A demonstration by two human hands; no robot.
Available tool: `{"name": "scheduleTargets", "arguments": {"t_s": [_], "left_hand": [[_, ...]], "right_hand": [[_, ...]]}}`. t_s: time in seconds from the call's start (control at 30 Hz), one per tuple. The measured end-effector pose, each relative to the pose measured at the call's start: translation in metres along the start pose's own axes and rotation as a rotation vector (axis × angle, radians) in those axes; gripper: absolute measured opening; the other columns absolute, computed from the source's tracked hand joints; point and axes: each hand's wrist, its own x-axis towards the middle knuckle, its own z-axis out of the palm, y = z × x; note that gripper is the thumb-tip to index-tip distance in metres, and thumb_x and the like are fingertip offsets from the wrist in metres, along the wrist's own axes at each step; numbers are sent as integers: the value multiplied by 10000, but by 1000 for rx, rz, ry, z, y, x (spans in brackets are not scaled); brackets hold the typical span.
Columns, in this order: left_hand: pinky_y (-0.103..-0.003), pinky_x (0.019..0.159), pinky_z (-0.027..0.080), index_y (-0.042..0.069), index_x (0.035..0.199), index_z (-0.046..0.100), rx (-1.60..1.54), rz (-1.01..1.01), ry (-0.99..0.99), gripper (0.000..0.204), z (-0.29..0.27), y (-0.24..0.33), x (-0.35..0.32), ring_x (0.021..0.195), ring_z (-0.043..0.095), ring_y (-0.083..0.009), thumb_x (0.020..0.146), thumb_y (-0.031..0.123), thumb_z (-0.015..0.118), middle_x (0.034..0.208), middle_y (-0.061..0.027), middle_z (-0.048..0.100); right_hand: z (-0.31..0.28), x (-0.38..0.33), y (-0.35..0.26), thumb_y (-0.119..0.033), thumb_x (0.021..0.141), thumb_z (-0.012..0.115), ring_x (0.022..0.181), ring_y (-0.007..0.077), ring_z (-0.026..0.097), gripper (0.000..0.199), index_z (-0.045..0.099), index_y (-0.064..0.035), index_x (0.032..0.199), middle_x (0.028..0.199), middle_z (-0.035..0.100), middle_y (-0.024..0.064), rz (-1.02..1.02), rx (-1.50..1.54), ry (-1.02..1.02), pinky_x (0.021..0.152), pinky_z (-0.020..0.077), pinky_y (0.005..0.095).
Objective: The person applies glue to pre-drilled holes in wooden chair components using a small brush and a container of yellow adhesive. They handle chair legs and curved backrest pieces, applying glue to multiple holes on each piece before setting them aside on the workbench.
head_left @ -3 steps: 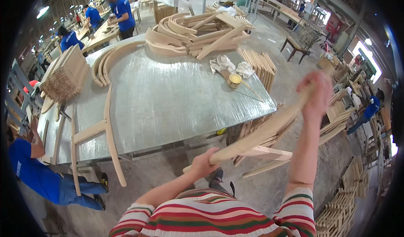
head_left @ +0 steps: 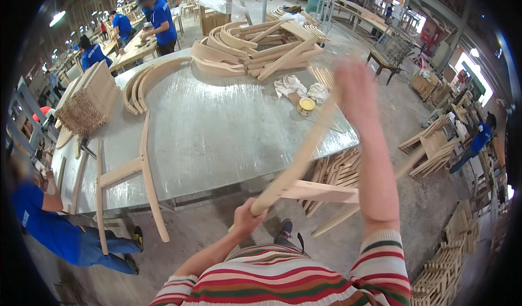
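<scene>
Off the table's front right edge I hold a pale wooden chair frame (head_left: pixel 296 169), with two long legs joined by a crossrail (head_left: pixel 321 192). My left hand (head_left: pixel 249 219) is closed round the near leg's lower end. My right hand (head_left: pixel 356 91), smeared by motion, grips the same leg near its raised far end. The second leg passes behind my right forearm. A similar wooden frame (head_left: pixel 147 178) lies on the metal-topped table (head_left: pixel 217 134), its ends jutting over the front edge.
Curved wooden parts (head_left: pixel 225 47) are heaped at the table's back. Stacked pieces (head_left: pixel 89 100) stand far left. White rags (head_left: pixel 289 85) lie near a yellow glue pot (head_left: pixel 306 106). A person in blue (head_left: pixel 43 213) works at the left. More frames (head_left: pixel 340 170) lean below the table's right end.
My right hand has swung left and farther out, tilting the chair frame more steeply. My left hand has shifted slightly left and kept its grip.
</scene>
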Motion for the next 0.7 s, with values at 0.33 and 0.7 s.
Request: {"name": "scheduleTargets", "arguments": {"t_s": [0.33, 0.7], "left_hand": [[-279, 462, 451, 34, 822, 510, -495, -554, 196, 177, -125, -71, -43, 520, 531, -112, 711, 38, 648, 646, -31, 536], [-323, 443, 448, 19, 760, 519, -484, -901, 177, 152, -148, -97, 60, 481, 535, -168, 708, 60, 655, 616, -55, 527]], "right_hand": [[140, 8, 11, -298, 878, 567, 618, 172, 575, 296, 603, -5, 852, 677, 590, 79, 105, 508, -622, 578, 455, 298], [258, 67, 265, -224, 877, 541, 451, 94, 479, 255, 548, -42, 698, 594, 529, 22, 656, 810, -225, 427, 396, 233]]}}
